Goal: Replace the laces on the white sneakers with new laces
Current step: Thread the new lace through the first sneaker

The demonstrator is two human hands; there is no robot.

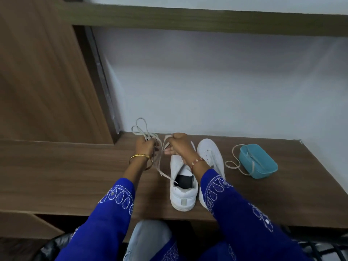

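Two white sneakers stand side by side on the wooden desk [75,176], toes pointing away from me. The left sneaker [183,191] shows a dark insole. The right sneaker [211,155] has bare eyelets and is partly hidden by my right forearm. My left hand [144,147] grips a bunch of off-white lace [142,129] with loops sticking up above the fist. My right hand [178,145] pinches another stretch of the same lace above the left sneaker's toe. One strand hangs down and ends at the left sneaker's opening.
A teal plastic container [258,161] sits on the desk to the right of the sneakers, with another off-white lace [236,162] draped over it and curling onto the wood. A wooden cabinet panel [47,72] rises at the left. A white wall is behind.
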